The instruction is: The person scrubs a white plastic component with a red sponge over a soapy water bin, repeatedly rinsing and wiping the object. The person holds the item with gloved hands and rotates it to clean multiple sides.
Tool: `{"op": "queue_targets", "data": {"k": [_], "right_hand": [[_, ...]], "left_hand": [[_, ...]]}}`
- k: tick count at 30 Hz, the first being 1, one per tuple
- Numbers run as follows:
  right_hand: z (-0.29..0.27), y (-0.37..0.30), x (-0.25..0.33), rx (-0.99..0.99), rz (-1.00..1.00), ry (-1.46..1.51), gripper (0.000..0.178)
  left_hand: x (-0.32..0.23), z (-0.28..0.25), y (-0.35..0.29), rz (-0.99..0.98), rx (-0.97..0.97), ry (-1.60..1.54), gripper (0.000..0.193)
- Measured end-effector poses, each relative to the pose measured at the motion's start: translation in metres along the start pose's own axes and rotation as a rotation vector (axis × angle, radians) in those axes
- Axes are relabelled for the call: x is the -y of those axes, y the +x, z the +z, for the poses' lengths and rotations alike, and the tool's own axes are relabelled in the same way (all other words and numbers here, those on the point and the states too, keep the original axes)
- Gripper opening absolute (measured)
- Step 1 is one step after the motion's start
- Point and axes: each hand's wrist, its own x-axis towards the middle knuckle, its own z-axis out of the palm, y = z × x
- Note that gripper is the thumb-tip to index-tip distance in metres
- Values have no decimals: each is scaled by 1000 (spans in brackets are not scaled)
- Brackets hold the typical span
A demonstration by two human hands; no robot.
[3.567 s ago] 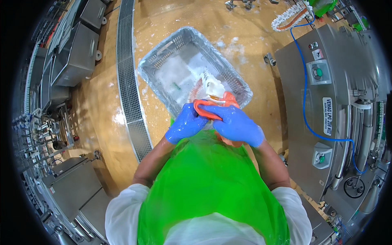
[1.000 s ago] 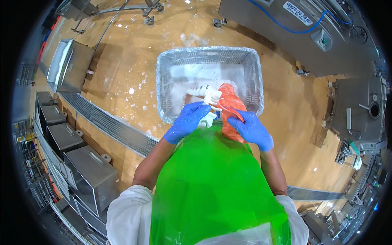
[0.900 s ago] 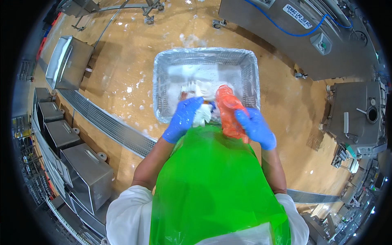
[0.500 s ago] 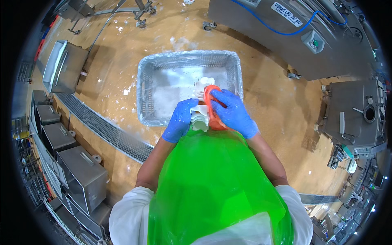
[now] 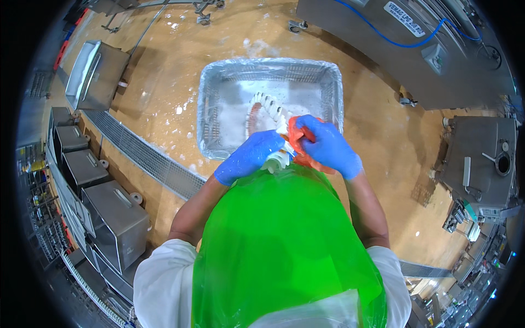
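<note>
A white label (image 5: 404, 19) with dark block lettering stands on the steel machine (image 5: 377, 52) at upper right.

A hand could drop into the basket (image 5: 270, 61) over its far edge, or at either far corner. Near the middle, the white chain (image 5: 265, 101) arches up from the near edge, leaving a narrow strip beside the left edge and wider room toward the far right corner. The near edge is blocked: the left hand (image 5: 249, 156), right hand (image 5: 331, 147) and red cloth (image 5: 296, 134) crowd it, with the apron (image 5: 290, 235) right behind. Open floor (image 5: 169, 112) flanks both side edges.
</note>
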Motion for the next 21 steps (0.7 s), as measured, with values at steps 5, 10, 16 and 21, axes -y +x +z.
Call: {"op": "queue_targets", "data": {"k": [5,10,16,21], "right_hand": [[4,4,27,-226,-15,120,27],[43,31,40,-135,-26,-204,32],[6,3,13,24,11,-266,33],[-10,14,19,30,72,-392,25]], "left_hand": [[7,-19,-12,47,-79,195,41],[-9,1,-13,-32,-121,302,36],[0,34,5,-132,-112,80,31],[22,52,26,-26,-186,-165,32]]}}
